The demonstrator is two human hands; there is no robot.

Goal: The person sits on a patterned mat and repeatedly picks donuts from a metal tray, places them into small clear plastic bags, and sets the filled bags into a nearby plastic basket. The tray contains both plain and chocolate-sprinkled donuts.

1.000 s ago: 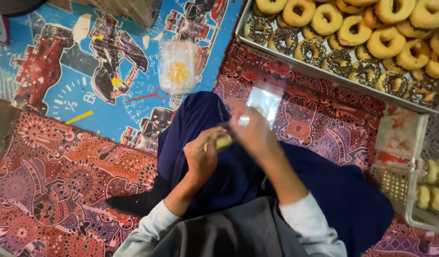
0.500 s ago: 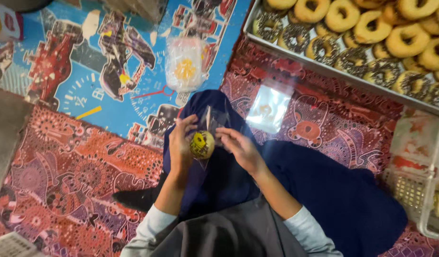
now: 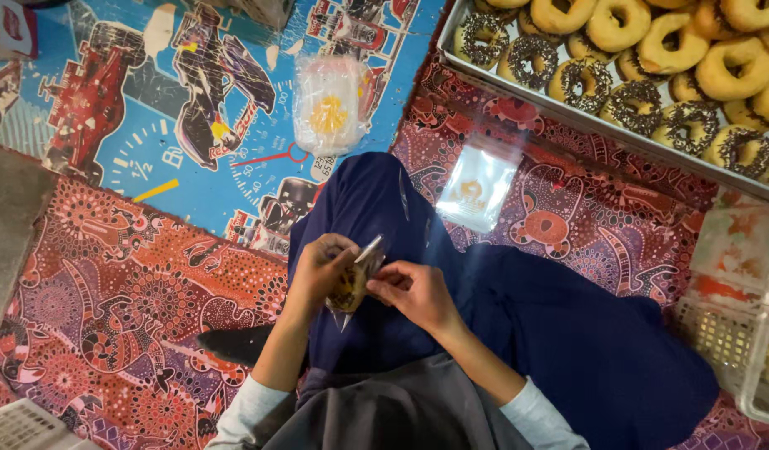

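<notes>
Left hand [image 3: 318, 271] and right hand [image 3: 413, 292] meet over the dark blue lap, both closed in a pinch on a small clear plastic bag holding a doughnut [image 3: 351, 283], forearms angling up from six o'clock. Half a second ago the doughnut's yellow centre faced the camera; now the bag is turned edge-on and sits lower. At twelve o'clock a filled clear bag with a yellow print [image 3: 328, 104] lies on the blue mat, an empty flat clear bag [image 3: 478, 192] at one o'clock, the metal tray of ring doughnuts [image 3: 601, 125] at two.
</notes>
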